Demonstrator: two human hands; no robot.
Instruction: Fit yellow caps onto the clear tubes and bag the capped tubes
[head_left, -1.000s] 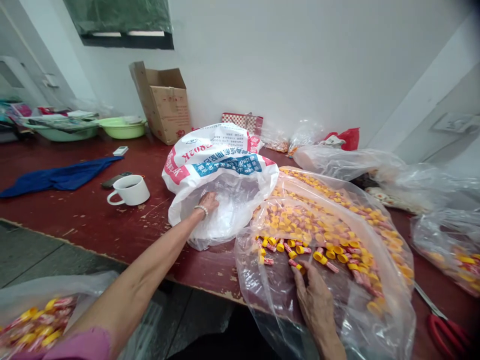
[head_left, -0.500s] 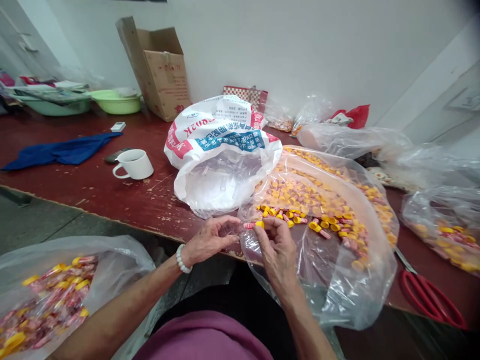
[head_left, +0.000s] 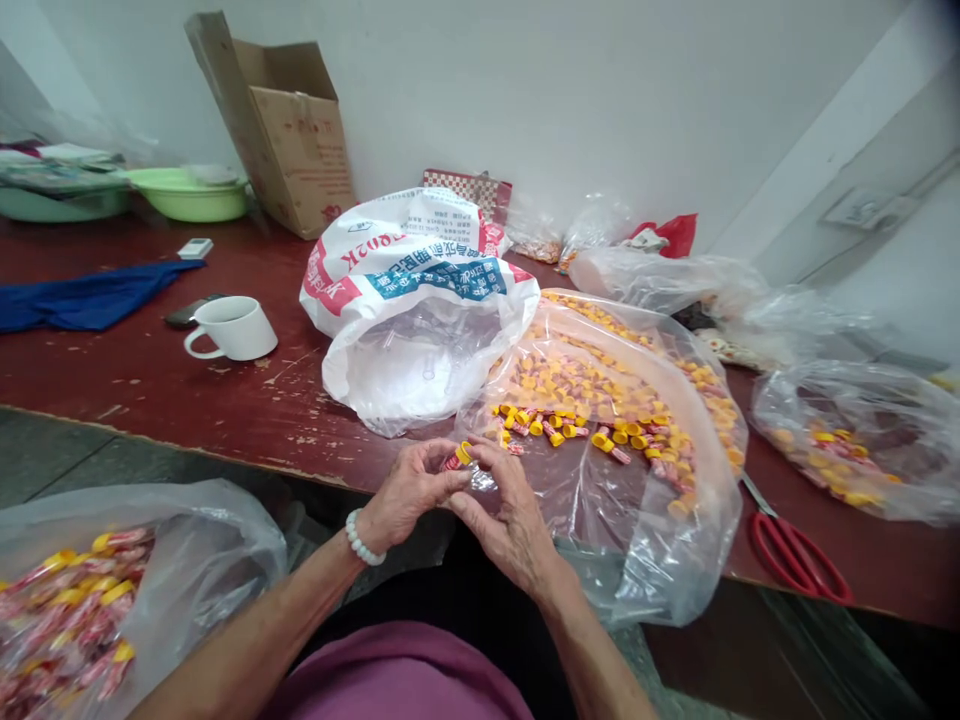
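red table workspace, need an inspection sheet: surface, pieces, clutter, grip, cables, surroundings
surface: red table worn, pale chips showing
job's things: yellow-capped pieces partly under a clear bag; open printed sack beside it
clutter: mug, blue cloth, cardboard box; scissors near the front edge, blades partly hidden
grip: left hand pinches one small piece; right hand is at its yellow cap, exact hold unclear
cables: one on the right wall, by a socket; on the table, nothing seen
surroundings: pale wall behind; bag of similar pieces at lower left
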